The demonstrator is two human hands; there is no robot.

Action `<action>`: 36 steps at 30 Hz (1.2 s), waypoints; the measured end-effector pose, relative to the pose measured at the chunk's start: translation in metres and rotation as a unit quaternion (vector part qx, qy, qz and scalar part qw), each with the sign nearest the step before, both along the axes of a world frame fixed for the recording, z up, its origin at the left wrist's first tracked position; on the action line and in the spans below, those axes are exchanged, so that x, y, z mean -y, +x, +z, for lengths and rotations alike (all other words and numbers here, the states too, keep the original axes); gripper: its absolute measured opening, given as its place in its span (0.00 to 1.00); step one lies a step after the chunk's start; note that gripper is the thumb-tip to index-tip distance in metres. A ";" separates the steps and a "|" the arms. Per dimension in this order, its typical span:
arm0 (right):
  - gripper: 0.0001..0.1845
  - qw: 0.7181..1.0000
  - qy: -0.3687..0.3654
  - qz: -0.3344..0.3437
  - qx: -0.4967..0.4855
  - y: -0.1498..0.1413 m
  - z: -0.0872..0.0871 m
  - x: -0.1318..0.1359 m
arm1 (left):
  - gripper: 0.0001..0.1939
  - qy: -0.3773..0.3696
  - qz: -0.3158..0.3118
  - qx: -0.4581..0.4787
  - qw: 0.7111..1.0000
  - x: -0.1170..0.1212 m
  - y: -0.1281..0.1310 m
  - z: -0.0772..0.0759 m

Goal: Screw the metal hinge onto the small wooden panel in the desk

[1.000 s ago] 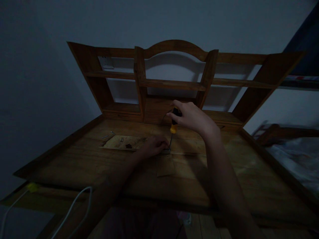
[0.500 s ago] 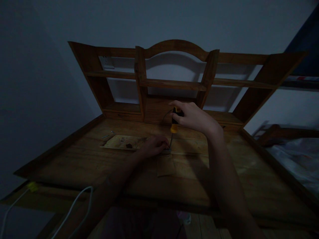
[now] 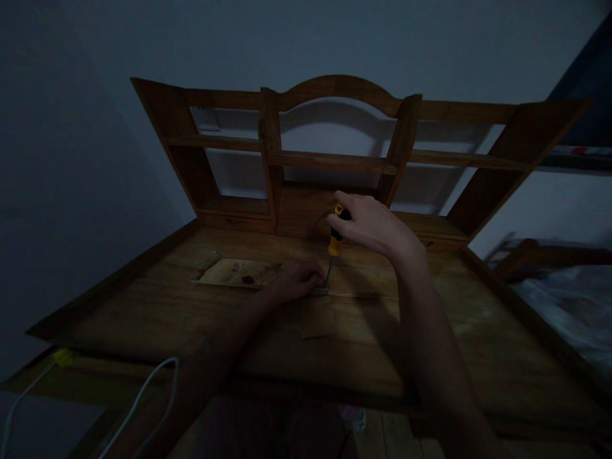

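Note:
My right hand (image 3: 370,223) is closed around the black-and-yellow handle of a screwdriver (image 3: 334,247), which stands nearly upright. Its thin shaft runs down to a small metal piece (image 3: 326,287) at the front edge of a pale wooden board (image 3: 224,273), too dim to make out well. Resting on this board, my left hand (image 3: 299,280) has its fingers curled together beside the screwdriver's tip; what they pinch, if anything, is hidden. A flat, square brownish piece (image 3: 318,320) lies just in front of the board.
The wooden desk (image 3: 157,319) carries a shelf unit (image 3: 329,162) at its back. Small screw-like metal pieces (image 3: 208,260) lie beyond the board's left end. A white cable (image 3: 157,370) loops over the front left edge. Plastic-like sheeting (image 3: 568,312) lies at the right.
The fingers of my right hand have shifted slightly around the screwdriver's handle, and the handle leans a little more to the right. My left hand stays in place.

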State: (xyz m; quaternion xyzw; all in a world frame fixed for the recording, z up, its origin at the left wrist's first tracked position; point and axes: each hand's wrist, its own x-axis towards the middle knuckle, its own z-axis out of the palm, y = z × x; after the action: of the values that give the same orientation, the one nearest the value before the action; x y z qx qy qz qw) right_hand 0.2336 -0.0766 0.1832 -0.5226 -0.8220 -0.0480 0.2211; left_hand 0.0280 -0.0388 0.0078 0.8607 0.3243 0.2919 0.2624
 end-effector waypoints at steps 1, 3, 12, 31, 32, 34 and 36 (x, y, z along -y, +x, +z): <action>0.20 1.000 -0.003 0.014 -0.008 0.001 0.000 -0.001 | 0.11 -0.001 0.001 0.000 1.000 0.000 0.000 0.000; 0.22 0.999 -0.006 0.043 -0.022 0.002 -0.001 -0.002 | 0.11 -0.005 0.003 -0.001 1.000 -0.001 0.000 -0.001; 0.17 0.999 0.007 0.038 -0.017 0.000 -0.004 -0.007 | 0.11 0.000 0.005 0.002 1.000 -0.001 0.000 -0.001; 0.20 0.999 0.010 0.036 -0.011 0.000 -0.005 -0.008 | 0.11 -0.011 0.006 -0.004 1.000 -0.001 0.000 -0.002; 0.20 1.000 0.014 0.025 -0.003 0.000 -0.005 -0.008 | 0.11 -0.011 0.008 -0.004 1.000 -0.001 0.000 -0.002; 0.22 1.000 0.019 0.008 0.008 -0.001 -0.004 -0.007 | 0.10 -0.005 0.009 0.001 1.000 0.000 0.000 0.000; 0.22 1.000 0.017 0.004 0.006 -0.002 -0.002 -0.006 | 0.11 -0.004 0.004 0.005 1.000 0.001 0.000 0.000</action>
State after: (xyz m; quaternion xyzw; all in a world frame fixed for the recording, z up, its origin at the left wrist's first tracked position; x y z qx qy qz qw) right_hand 0.2317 -0.0711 0.1809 -0.5155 -0.8243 -0.0647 0.2249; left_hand 0.0284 -0.0396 0.0082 0.8567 0.3278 0.2962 0.2662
